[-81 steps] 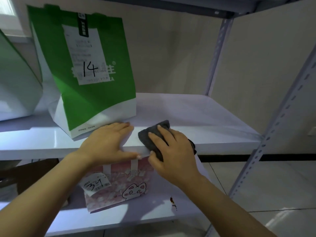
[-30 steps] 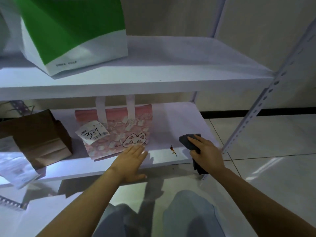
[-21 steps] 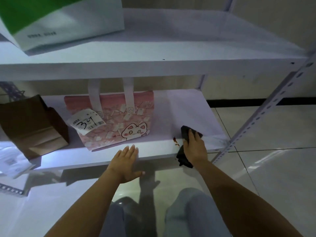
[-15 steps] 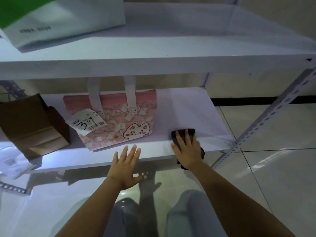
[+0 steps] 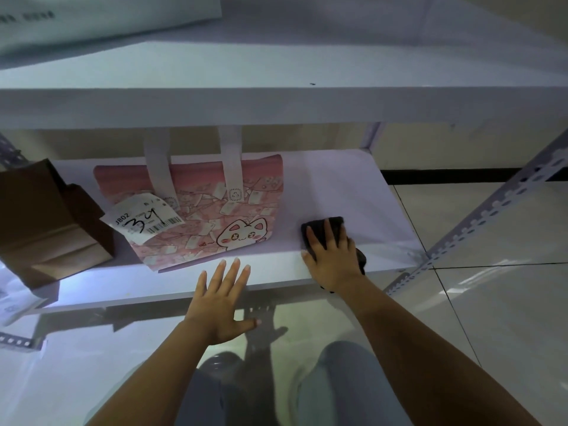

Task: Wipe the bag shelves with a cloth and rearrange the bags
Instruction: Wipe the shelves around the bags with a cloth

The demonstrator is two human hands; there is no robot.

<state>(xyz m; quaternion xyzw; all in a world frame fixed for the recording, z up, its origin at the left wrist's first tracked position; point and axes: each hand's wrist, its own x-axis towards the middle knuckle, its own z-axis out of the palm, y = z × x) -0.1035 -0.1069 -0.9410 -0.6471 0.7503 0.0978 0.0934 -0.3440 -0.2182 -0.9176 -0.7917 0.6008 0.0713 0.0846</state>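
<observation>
Looks like they're mid-wipe on the lower shelf (image 5: 276,269): right hand (image 5: 333,256) flat, pressing the dark cloth (image 5: 319,227) at the pink cat bag's (image 5: 212,210) 3 o'clock, left hand (image 5: 222,301) open and empty, so next that bag probably needs shifting.

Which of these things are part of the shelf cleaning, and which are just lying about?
Part of the job:
dark cloth under the right hand
lower shelf
pink cat bag
brown paper bag
left hand

Just there:
tiled floor
</observation>
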